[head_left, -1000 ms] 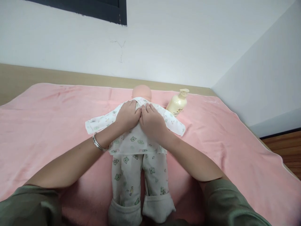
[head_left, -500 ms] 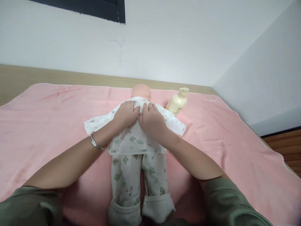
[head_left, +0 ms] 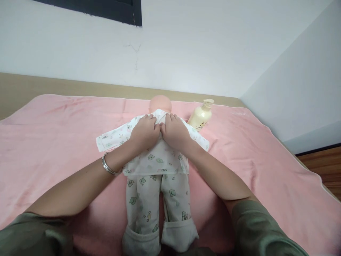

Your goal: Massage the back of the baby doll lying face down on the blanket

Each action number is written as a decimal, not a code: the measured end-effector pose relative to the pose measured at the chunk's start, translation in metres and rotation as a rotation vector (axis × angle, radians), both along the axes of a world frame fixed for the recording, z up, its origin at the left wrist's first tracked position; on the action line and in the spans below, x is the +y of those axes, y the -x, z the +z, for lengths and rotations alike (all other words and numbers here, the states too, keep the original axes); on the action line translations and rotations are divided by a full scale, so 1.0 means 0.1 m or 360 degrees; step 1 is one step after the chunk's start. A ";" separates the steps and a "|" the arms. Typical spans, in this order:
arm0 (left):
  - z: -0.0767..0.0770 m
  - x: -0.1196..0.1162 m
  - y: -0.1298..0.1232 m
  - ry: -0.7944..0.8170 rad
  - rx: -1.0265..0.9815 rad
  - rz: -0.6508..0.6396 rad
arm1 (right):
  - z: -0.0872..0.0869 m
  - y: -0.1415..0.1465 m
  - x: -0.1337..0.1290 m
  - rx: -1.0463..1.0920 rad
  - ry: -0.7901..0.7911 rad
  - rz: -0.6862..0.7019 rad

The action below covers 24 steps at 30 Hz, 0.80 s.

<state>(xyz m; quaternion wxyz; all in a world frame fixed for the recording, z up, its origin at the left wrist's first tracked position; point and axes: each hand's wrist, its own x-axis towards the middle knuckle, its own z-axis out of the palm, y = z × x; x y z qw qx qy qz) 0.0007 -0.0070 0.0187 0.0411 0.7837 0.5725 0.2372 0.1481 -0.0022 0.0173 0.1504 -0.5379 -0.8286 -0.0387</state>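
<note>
A doll (head_left: 160,103) lies on a pink blanket, its smooth head toward the wall. It wears a white printed top (head_left: 156,161) with both sleeves spread sideways, and matching trousers (head_left: 146,206) with turned-up cuffs. My left hand (head_left: 146,131), with a silver bangle on the wrist, pinches the top's fabric near the neckline. My right hand (head_left: 175,131) is beside it, fingers bent on the fabric at the other side of the neckline. The thumbs nearly meet at the middle. My palms hide the doll's chest.
A cream pump bottle (head_left: 201,115) leans on the pink blanket (head_left: 66,142) right of the doll's head. Behind the blanket run a wooden edge (head_left: 106,88) and a white wall (head_left: 186,46). Brown wood shows at the far right.
Both hands have shifted slightly along the neckline. My right thumb has come round toward my left thumb, and the right hand's fingers are more bent. The bottle has not moved.
</note>
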 end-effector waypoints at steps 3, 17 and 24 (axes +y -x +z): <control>0.01 0.10 0.03 0.0152 -0.0048 0.0085 | -0.10 0.07 -0.25 -0.0172 -0.0243 0.0128; -0.07 -0.15 -0.09 -0.0305 0.0118 0.0027 | 0.07 -0.08 0.22 0.0168 0.0228 -0.0054; -0.07 0.10 0.00 0.0041 -0.0142 0.0113 | -0.10 0.07 -0.20 -0.0057 -0.0162 0.0084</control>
